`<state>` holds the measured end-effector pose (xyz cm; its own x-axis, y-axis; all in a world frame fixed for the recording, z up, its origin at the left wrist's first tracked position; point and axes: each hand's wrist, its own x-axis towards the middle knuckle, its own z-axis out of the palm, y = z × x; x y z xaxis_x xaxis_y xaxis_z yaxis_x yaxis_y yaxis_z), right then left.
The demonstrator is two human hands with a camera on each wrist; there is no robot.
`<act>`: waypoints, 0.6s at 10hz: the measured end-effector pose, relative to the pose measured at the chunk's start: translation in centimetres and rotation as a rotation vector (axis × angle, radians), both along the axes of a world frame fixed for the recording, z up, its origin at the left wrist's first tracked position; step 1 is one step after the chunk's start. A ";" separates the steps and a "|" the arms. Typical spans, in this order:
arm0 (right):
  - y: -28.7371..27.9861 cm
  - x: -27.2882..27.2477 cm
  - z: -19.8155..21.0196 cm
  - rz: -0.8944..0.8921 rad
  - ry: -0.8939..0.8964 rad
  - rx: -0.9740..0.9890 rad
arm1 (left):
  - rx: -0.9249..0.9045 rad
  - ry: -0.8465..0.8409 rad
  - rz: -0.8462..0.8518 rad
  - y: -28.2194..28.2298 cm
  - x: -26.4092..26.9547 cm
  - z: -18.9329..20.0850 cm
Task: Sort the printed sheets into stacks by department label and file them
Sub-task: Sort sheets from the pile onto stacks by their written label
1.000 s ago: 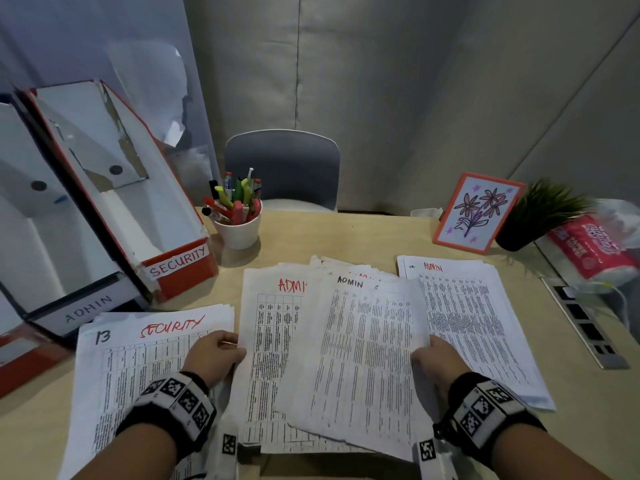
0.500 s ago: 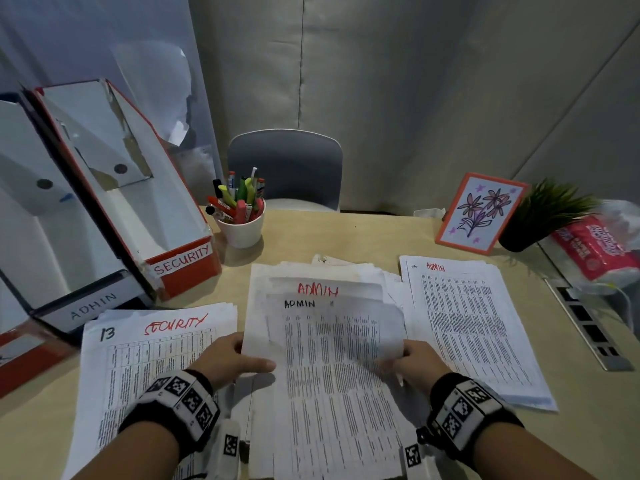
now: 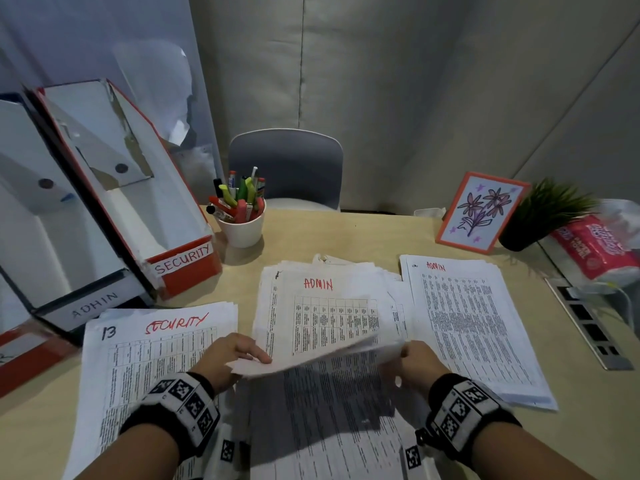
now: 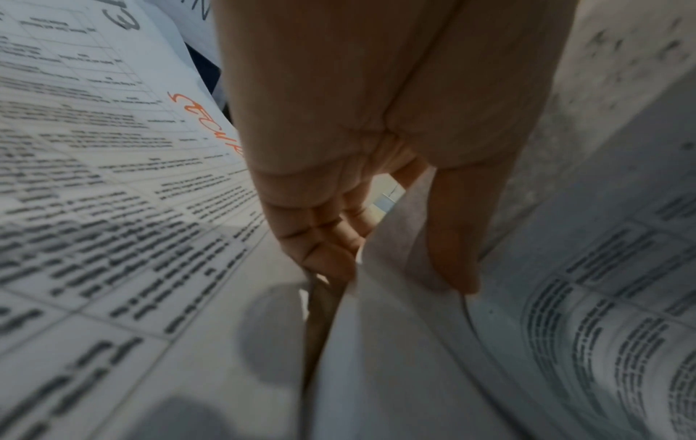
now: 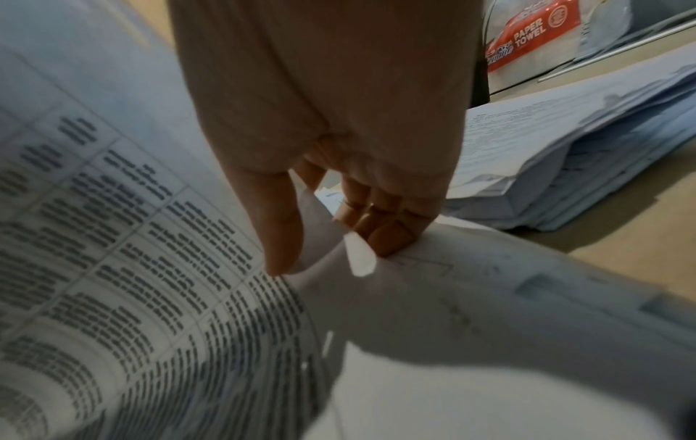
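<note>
Fingers of both hands pinch the side edges of a printed sheet (image 3: 322,355) lifted off the middle pile (image 3: 322,306) at frame center: left hand (image 3: 230,355) thumb on top, fingers curled under; right hand (image 3: 420,363) same grip on the opposite edge. Sheet is bowed and raised, probably so its label can be read before routing. Pile under it reads "ADMIN" in red. Lower left, a stack (image 3: 156,348) marked "SECURITY" and "13". Right of center, a second stack (image 3: 471,320) headed "ADMIN", likely the sorted one. Upper left, two open file boxes lean back for easy loading: red one (image 3: 187,261) labelled "SECURITY", dark one (image 3: 93,301) "ADMIN". Pack at far right (image 5: 535,32) reads "PAPER TOWEL". Nothing looks filed yet.
</note>
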<state>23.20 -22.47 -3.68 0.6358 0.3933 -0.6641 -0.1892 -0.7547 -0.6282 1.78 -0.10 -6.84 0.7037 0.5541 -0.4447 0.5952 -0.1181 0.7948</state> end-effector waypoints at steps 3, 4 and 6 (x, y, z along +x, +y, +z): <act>0.4 -0.4 0.8 0.059 0.005 0.074 | 0.070 0.083 -0.121 0.2 0.1 0.2; 0.9 -0.7 0.8 0.116 -0.020 0.064 | -0.036 0.105 -0.132 0.1 0.1 0.7; 1.7 -0.7 0.1 0.154 -0.047 0.080 | 0.052 0.149 0.044 -0.3 1.1 -0.5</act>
